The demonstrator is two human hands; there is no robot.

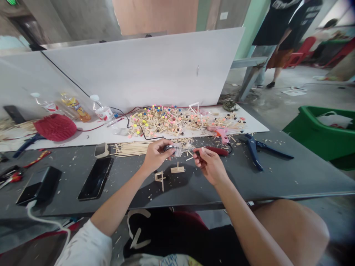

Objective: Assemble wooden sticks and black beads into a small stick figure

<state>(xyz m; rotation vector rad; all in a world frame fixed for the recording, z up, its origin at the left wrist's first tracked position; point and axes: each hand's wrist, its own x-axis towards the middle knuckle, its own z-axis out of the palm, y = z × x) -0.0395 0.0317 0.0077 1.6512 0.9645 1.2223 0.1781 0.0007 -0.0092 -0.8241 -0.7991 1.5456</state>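
Observation:
My left hand [156, 156] is closed over the bench, its fingers round a small dark, shiny thing. Clear crinkled plastic [178, 150] shows at those fingertips; its exact kind is unclear. To the right, my right hand [210, 163] is closed with thumb and fingers pinched at a small dark bit too small to name. Below the hands, a little wooden stick frame [160, 177] and a flat wooden piece with an upright peg [177, 169] stand on the grey table. A red-handled tool [217, 150] lies just behind my right hand.
Behind lie a pile of ball-tipped sticks [163, 120], loose wooden sticks [133, 148] and a pink glue gun [222, 133]. Blue cutters [256, 149] lie right; a phone [95, 178] and black power bank [40, 186] left. A green bin [318, 133] stands beyond the table.

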